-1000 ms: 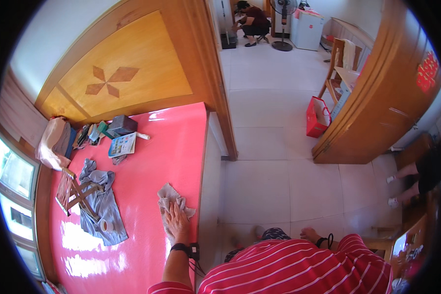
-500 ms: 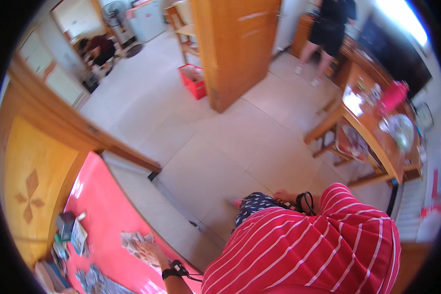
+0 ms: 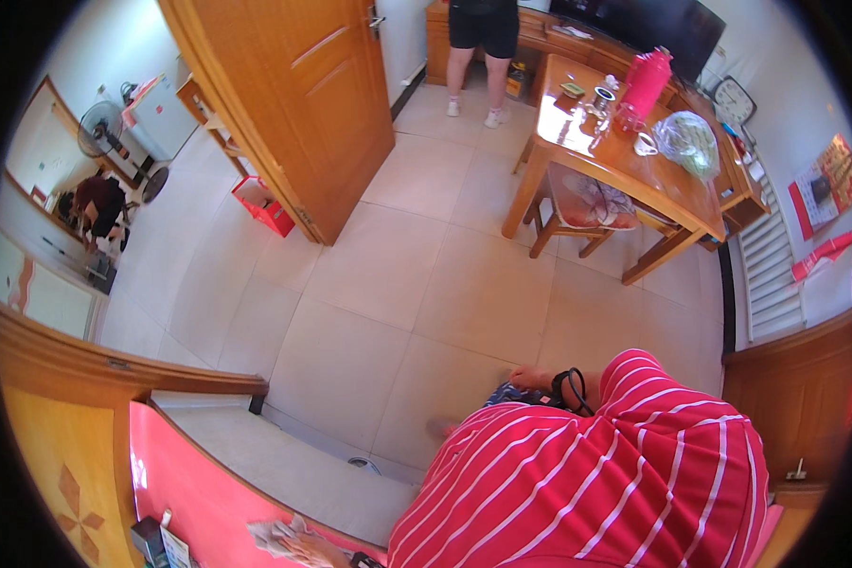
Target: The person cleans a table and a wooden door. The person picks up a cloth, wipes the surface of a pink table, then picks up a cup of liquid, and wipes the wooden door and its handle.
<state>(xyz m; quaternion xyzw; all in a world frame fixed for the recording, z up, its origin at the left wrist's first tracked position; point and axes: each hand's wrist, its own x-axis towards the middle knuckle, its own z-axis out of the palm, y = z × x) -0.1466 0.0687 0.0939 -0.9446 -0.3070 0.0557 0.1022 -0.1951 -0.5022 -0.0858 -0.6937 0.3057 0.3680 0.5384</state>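
Much lay out of sight at the bottom edge

The left hand (image 3: 317,552) was cut by the lower rim, its grip on the crumpled cloth (image 3: 276,537) unreadable. The right hand (image 3: 530,379) was mostly hidden behind the striped shirt (image 3: 615,473), fingers unseen. The person at the doorway (image 3: 483,47) was cropped above the waist; the crouching figure (image 3: 99,204) was too small to make out.

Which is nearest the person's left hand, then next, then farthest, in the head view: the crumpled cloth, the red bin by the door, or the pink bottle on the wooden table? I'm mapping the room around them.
From the left hand at the bottom edge:
1. Crumpled cloth, touching the hand, on the red surface.
2. Red bin, up the floor, beside the wooden door.
3. Pink bottle, far upper right, on the table.
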